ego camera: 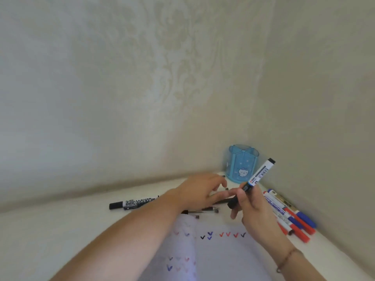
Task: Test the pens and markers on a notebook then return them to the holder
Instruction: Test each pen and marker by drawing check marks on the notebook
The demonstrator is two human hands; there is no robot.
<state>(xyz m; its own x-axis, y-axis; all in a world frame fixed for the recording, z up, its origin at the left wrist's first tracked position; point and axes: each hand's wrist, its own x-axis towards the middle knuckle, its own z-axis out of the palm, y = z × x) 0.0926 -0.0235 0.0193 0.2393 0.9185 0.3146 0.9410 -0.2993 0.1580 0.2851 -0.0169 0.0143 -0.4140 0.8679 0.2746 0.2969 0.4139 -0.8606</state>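
Note:
My right hand [252, 209] grips a black-capped whiteboard marker [257, 178], tilted with its rear end up toward the blue pen holder [242, 164] in the table's corner. My left hand [199, 190] hovers with fingers spread over thin black pens [205, 210] lying above the open notebook [219, 258]. The notebook page carries black, blue and red tick marks. A fat black marker [133, 203] lies on the table to the left of my left hand.
Several red- and blue-capped markers [292, 217] lie in a row by the right wall. Walls close the table at the back and the right. The holder looks empty from this angle.

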